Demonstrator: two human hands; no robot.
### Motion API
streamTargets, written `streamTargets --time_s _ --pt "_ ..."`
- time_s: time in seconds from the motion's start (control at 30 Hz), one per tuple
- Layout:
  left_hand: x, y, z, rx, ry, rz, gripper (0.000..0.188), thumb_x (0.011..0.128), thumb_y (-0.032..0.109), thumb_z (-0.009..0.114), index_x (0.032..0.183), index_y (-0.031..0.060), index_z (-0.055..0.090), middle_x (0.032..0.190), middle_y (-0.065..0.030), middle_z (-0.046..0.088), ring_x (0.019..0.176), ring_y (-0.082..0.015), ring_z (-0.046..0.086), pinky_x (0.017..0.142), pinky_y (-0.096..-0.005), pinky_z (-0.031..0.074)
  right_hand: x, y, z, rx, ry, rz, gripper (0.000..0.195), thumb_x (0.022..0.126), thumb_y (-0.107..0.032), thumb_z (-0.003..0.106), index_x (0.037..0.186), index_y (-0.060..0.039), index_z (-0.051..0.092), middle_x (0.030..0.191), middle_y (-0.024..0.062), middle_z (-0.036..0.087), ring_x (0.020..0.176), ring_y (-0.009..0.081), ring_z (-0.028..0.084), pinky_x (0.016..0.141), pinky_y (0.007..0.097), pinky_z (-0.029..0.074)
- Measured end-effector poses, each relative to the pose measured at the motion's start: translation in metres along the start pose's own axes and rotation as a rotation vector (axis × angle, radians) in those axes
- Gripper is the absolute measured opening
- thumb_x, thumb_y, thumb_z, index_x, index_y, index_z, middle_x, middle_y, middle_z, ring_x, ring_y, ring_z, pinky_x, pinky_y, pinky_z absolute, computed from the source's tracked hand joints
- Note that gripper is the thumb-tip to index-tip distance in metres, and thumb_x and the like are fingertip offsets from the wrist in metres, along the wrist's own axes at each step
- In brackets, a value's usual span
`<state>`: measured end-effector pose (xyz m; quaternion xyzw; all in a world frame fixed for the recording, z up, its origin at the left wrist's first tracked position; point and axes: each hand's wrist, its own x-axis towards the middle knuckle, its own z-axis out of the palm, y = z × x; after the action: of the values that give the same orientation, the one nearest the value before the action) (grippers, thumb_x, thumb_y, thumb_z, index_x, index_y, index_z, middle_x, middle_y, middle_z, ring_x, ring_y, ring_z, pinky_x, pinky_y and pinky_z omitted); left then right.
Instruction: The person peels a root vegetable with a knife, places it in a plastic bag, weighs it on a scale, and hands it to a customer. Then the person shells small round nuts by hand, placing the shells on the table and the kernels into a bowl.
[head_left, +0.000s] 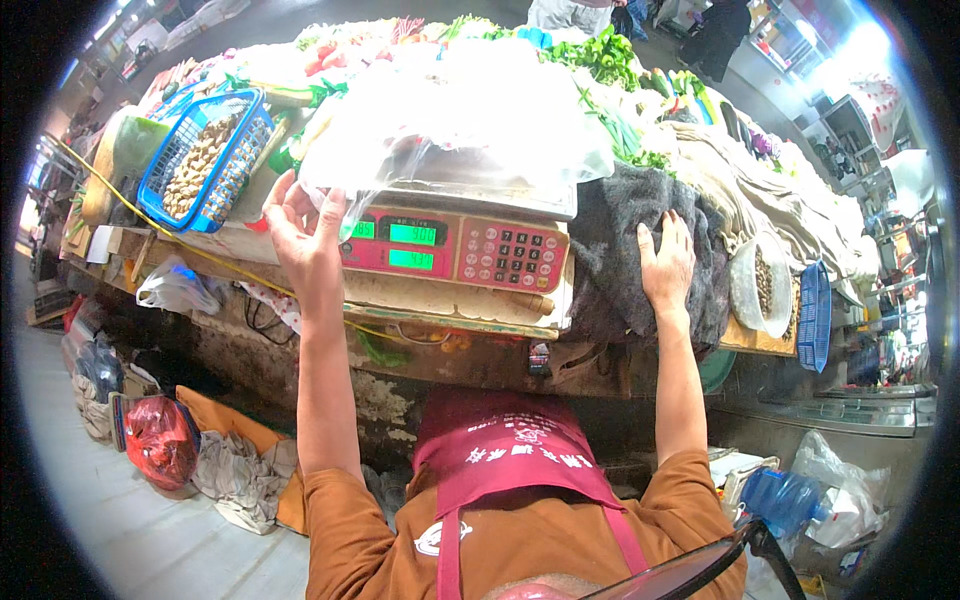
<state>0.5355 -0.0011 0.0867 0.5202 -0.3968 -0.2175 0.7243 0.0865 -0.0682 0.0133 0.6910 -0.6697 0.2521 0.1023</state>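
A digital scale with a pink keypad panel and lit green displays stands on the stall's front edge. Clear plastic bags, washed out by glare, cover its weighing plate; what is in them is hard to make out. My left hand is raised at the scale's left corner, its thumb and fingers at the edge of the plastic; whether it pinches the film I cannot tell. My right hand lies with fingers spread on a dark grey cloth right of the scale, holding nothing.
A blue basket of light brown pieces stands left. Leafy greens lie behind the scale, a beige cloth to the right. A translucent bowl and a small blue basket tilt at the right edge. A yellow cord crosses the front left.
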Motion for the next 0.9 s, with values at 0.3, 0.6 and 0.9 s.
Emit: streamTargets --time_s 0.3,0.6,0.9 --pt "0.013 -0.010 0.001 0.078 -0.133 -0.165 0.035 0.098 0.014 0.067 0.127 -0.0022 0.058 0.121 -0.0108 0.061 0.115 -0.0192 0.058 0.103 -0.0340 0.046 0.032 -0.053 -0.047 0.504 0.135 -0.113 0.066 0.101 -0.045 0.059 0.142 0.0054 0.051 0.149 0.0264 0.049 0.140 0.0384 0.045 0.119 0.0477 0.033" --pt "0.027 0.026 0.000 -0.295 -0.133 -0.075 0.009 0.102 0.011 0.062 0.099 0.0020 0.062 0.098 -0.0090 0.069 0.098 -0.0170 0.062 0.095 -0.0340 0.047 0.097 -0.175 -0.067 0.705 -0.004 -0.499 0.020 0.084 -0.013 0.073 0.096 0.0024 0.068 0.090 0.0157 0.068 0.087 0.0311 0.068 0.079 0.0411 0.052" --pt "0.068 0.042 0.005 -0.544 -0.360 0.050 0.027 0.110 0.020 0.051 0.104 -0.0040 0.062 0.102 -0.0115 0.063 0.096 -0.0202 0.059 0.094 -0.0348 0.050 0.141 -0.191 -0.088 2.141 0.073 0.157 0.014 0.105 -0.020 0.057 0.098 -0.0093 0.061 0.089 -0.0003 0.064 0.075 0.0096 0.060 0.066 0.0277 0.051"
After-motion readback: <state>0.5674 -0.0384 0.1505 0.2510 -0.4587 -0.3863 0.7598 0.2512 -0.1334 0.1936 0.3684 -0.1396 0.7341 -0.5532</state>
